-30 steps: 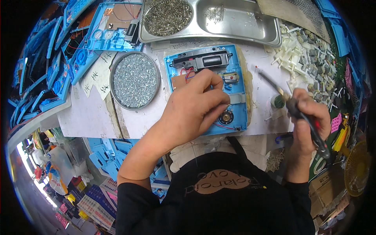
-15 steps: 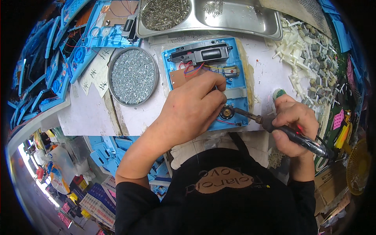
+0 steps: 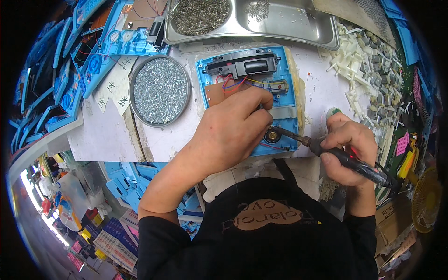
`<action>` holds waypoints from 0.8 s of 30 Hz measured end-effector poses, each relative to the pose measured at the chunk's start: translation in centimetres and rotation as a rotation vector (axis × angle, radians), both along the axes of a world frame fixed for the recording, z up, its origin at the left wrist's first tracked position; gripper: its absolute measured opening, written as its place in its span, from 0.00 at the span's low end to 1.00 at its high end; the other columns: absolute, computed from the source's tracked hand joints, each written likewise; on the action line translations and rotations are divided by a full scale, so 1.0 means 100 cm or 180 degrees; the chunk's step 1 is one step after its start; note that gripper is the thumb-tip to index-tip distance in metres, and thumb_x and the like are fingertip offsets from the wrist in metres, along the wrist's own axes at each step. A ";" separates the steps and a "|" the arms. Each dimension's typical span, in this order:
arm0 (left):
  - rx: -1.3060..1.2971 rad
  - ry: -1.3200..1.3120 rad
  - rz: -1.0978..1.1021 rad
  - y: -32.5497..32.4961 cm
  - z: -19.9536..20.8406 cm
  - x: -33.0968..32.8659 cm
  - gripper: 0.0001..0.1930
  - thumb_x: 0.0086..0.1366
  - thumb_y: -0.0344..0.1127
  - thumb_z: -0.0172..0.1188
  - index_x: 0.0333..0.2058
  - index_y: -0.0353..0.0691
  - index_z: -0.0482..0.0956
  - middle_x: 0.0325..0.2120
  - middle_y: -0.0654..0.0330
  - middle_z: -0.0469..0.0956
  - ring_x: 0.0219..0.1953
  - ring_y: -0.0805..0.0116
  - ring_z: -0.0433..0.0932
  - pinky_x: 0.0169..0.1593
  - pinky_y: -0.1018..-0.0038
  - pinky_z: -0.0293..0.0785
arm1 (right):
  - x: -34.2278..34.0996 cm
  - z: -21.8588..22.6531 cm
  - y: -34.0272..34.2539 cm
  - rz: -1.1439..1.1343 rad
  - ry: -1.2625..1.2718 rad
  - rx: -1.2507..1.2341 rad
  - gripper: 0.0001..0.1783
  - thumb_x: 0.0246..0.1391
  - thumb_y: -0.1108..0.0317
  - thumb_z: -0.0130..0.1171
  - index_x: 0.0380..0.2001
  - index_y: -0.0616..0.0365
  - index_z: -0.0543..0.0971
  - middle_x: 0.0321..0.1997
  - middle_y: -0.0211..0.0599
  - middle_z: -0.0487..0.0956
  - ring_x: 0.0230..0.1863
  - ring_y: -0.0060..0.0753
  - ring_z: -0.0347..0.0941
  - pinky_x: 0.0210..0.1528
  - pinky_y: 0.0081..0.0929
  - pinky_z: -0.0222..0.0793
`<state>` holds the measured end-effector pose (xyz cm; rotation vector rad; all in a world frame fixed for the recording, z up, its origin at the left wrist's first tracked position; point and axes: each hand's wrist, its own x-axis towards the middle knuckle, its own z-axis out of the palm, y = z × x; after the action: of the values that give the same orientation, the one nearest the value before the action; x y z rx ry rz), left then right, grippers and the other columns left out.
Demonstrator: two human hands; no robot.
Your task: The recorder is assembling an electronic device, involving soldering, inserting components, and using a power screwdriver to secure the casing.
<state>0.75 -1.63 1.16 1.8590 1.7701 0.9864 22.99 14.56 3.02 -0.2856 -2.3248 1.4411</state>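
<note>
On the table in front of me lies a light-blue plastic housing (image 3: 288, 102). It holds a black module with a dark roller (image 3: 255, 66), a brown circuit board (image 3: 214, 93), red, blue and yellow wires, and a small round speaker (image 3: 272, 136) near its lower edge. Over the housing my left hand (image 3: 235, 123) has its fingers pinched together; whatever is between them is hidden. My right hand (image 3: 347, 151) grips a black-handled soldering iron (image 3: 357, 165). Its thin metal shaft points left, with the tip at the speaker beside my left fingertips.
A round tray of small screws (image 3: 159, 91) stands left of the housing. Behind it is a steel tray (image 3: 289, 28) with metal parts. White plastic parts (image 3: 347, 58) and grey pieces pile up at right; blue housings (image 3: 65, 88) stack at left. A yellow fan (image 3: 425, 200) sits far right.
The whole view has shifted very slightly. Both hands, the housing and the soldering iron keep nearly the same places relative to each other.
</note>
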 end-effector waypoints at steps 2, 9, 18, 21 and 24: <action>0.0017 -0.0010 -0.0001 0.000 0.000 0.000 0.14 0.47 0.19 0.70 0.34 0.38 0.79 0.39 0.55 0.76 0.39 0.56 0.80 0.39 0.66 0.78 | 0.003 0.000 0.000 -0.0101 0.0104 -0.0237 0.10 0.42 0.71 0.68 0.30 0.57 0.80 0.16 0.27 0.68 0.20 0.30 0.63 0.26 0.28 0.60; 0.0058 0.0023 0.0000 0.000 0.001 0.000 0.14 0.48 0.19 0.70 0.34 0.37 0.79 0.39 0.56 0.76 0.38 0.56 0.80 0.39 0.66 0.77 | 0.017 -0.002 0.003 -0.0349 0.0399 -0.0504 0.10 0.45 0.72 0.68 0.31 0.63 0.80 0.20 0.30 0.71 0.22 0.30 0.65 0.36 0.34 0.66; 0.0235 -0.0289 0.0017 0.001 -0.005 -0.003 0.14 0.48 0.21 0.72 0.35 0.39 0.83 0.32 0.58 0.79 0.35 0.57 0.80 0.37 0.67 0.77 | 0.023 -0.006 0.007 -0.0420 0.0472 -0.0537 0.11 0.45 0.71 0.69 0.32 0.63 0.80 0.24 0.31 0.74 0.23 0.29 0.68 0.43 0.41 0.70; 0.0212 -0.0283 -0.0015 0.001 -0.006 -0.005 0.14 0.48 0.21 0.72 0.35 0.40 0.84 0.31 0.58 0.79 0.34 0.59 0.80 0.36 0.67 0.77 | 0.022 -0.006 0.005 -0.0508 0.0545 -0.0579 0.11 0.45 0.72 0.69 0.33 0.63 0.80 0.24 0.31 0.74 0.24 0.28 0.68 0.42 0.41 0.70; 0.0205 -0.0184 -0.0056 0.001 -0.006 -0.004 0.14 0.48 0.21 0.73 0.35 0.41 0.83 0.33 0.59 0.79 0.33 0.60 0.80 0.36 0.68 0.77 | 0.022 -0.006 0.006 -0.0462 0.0537 -0.0606 0.11 0.45 0.72 0.69 0.33 0.62 0.79 0.23 0.31 0.74 0.23 0.29 0.68 0.42 0.41 0.69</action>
<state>0.37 -1.53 0.53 1.8620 1.7049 1.0914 25.17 15.18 2.38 -0.3628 -1.9956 1.5519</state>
